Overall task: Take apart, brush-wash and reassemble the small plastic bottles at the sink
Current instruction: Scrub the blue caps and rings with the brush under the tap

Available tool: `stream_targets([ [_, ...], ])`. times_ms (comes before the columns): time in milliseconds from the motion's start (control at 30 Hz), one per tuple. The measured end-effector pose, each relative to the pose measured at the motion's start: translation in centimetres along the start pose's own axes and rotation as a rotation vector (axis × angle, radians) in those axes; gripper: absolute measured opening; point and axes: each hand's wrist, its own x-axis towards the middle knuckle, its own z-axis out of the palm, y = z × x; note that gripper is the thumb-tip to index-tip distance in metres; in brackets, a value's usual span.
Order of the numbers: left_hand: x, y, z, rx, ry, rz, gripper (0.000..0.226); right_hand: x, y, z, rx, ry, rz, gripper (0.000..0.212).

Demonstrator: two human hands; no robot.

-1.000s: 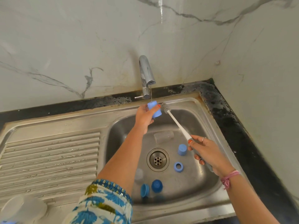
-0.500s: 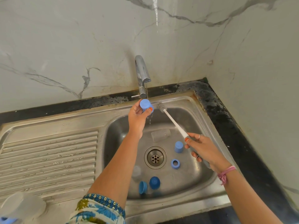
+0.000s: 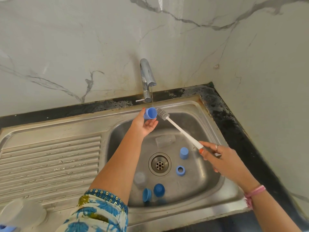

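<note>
Far left, bottom corner: pale translucent container (image 3: 20,213) on the draining board (image 3: 50,164), cut off by the frame edge; contents and kind not to be made out.

Left of centre: left hand (image 3: 143,125), raised under the tap (image 3: 147,81), pinching a blue cap (image 3: 150,113) between fingertips and thumb; open mouth of the cap turned rightward, under a thin thread of water. Remaining fingers loose beneath.

Just right of cap: bottle brush (image 3: 180,128), grey bristle head just beside the cap's mouth, apparently not yet inside. Long axis slanting from upper left, at the cap, down to lower right. Likely next step: short push along that same line, up and leftward, to enter the cap.

Basin of sink (image 3: 230,186), below: clear bottle body (image 3: 165,141) lying on its side behind the drain (image 3: 160,164); second clear body (image 3: 139,179) partly hidden by the left forearm, hard to make out; two blue caps near the front wall, one on its side (image 3: 146,195), one dome-up (image 3: 159,190); blue ring (image 3: 180,170) and upright blue cap (image 3: 184,153) right of the drain.

Right: right hand (image 3: 222,158), fingers and thumb closed round the brush handle, butt end hidden in the palm. Nearer of the two hands to the loose parts.

Far right: dark worktop (image 3: 234,128) edging, stained.
</note>
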Motion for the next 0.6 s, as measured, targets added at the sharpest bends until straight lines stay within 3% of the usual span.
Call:
stream_targets([
  [133,0.1,0.2,0.3,0.06,0.023,0.031,0.031,-0.4,-0.7,-1.3,-0.199,0.067,-0.176,0.03],
  [267,-0.6,0.1,1.1,0.231,-0.057,0.038,0.018,1.0,-0.8,-1.1,-0.89,0.183,-0.407,0.038],
  [367,-0.8,0.1,2.2,0.297,-0.034,0.074,0.013,2.5,-1.9,0.2,-1.087,0.142,-0.416,0.042],
  [467,-0.6,0.9,2.7,0.186,-0.038,0.057,0.018,2.7,-3.4,0.9,-0.616,-0.082,-0.271,0.04],
  [533,-0.3,0.9,2.4,0.079,-0.063,0.056,0.03,2.5,-3.3,1.3,0.002,-0.202,-0.048,0.029],
  [600,0.0,0.5,2.0,-0.132,-0.197,0.098,0.026,1.9,-3.6,1.5,0.676,-0.423,0.287,0.026],
])
